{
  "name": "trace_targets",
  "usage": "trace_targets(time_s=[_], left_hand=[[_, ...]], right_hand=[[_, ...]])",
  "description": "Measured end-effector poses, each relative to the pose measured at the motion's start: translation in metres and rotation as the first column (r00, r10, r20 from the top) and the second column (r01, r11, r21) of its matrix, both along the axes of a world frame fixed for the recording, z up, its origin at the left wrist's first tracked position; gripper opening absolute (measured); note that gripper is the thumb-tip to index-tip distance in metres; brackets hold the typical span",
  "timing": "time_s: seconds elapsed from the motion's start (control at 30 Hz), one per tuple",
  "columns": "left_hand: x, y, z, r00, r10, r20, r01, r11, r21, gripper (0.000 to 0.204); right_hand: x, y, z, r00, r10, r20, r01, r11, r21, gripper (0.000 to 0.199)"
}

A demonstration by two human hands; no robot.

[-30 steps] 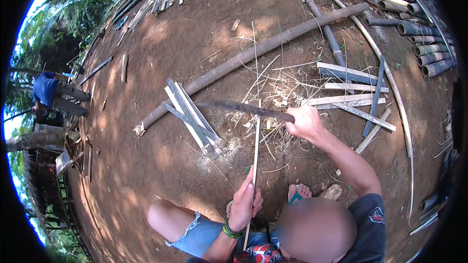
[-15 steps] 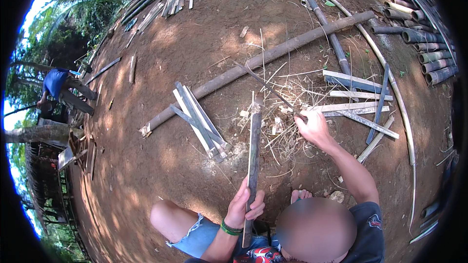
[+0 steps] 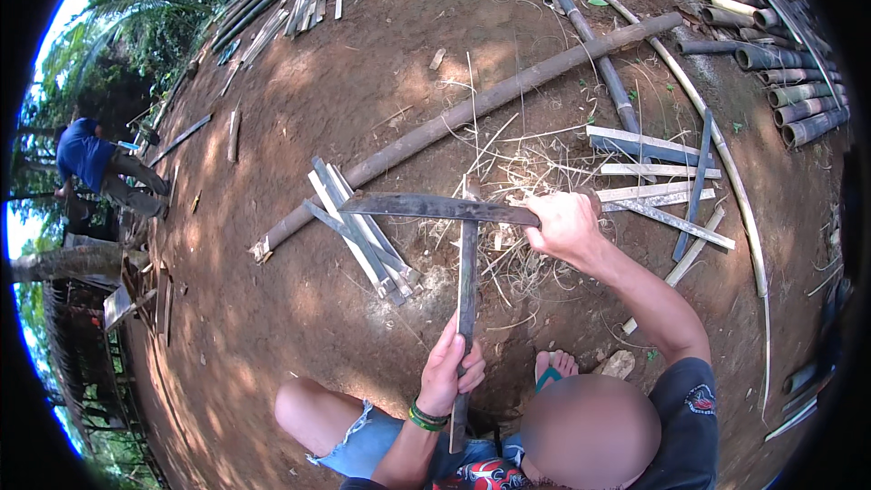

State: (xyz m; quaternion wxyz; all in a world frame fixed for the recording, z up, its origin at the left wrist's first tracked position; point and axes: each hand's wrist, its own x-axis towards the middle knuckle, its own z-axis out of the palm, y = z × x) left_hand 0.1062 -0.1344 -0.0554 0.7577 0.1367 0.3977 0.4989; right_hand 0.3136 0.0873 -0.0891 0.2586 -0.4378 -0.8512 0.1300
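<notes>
My left hand (image 3: 445, 370) is wrapped round the lower part of a split bamboo slat (image 3: 467, 286), dark on one face and pale along its edge. The slat points away from me, near the middle of the head view. In my right hand (image 3: 572, 225) is the handle of a machete (image 3: 417, 207). Its long dark blade lies across the slat close to the far end and points left. Whether the blade has bitten into the slat cannot be made out. My right fingers close round the handle, which is partly hidden.
Cut slats lie in a bundle (image 3: 349, 229) at the left and another pile (image 3: 658, 168) at the right. A long pole (image 3: 508, 91) crosses the ground beyond thin shavings (image 3: 553, 159). Bamboo tubes (image 3: 798, 95) are stacked far right. Another person (image 3: 86, 159) bends over at far left.
The machete has swung from pointing away at the right of the slat to lying across it. My right hand has moved slightly left and nearer; my left hand keeps its hold.
</notes>
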Motion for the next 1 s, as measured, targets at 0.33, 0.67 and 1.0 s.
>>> trace_targets(time_s=[0.33, 0.67, 1.0], left_hand=[[-0.004, -0.004, -0.006, 0.982, 0.092, 0.166, -0.082, 0.994, -0.065, 0.052], [-0.004, -0.022, 0.014, 0.961, 0.103, 0.255, -0.086, 0.993, -0.078, 0.052], [-0.011, -0.012, -0.008, 0.988, 0.086, 0.129, -0.078, 0.995, -0.067, 0.053]], right_hand=[[-0.022, -0.028, -0.021, 0.99, 0.123, 0.065, -0.107, 0.973, -0.207, 0.02], [-0.002, -0.014, -0.034, 0.99, -0.089, -0.109, 0.079, 0.992, -0.094, 0.013], [-0.017, -0.007, -0.013, 0.991, 0.079, 0.108, -0.059, 0.983, -0.172, 0.019]])
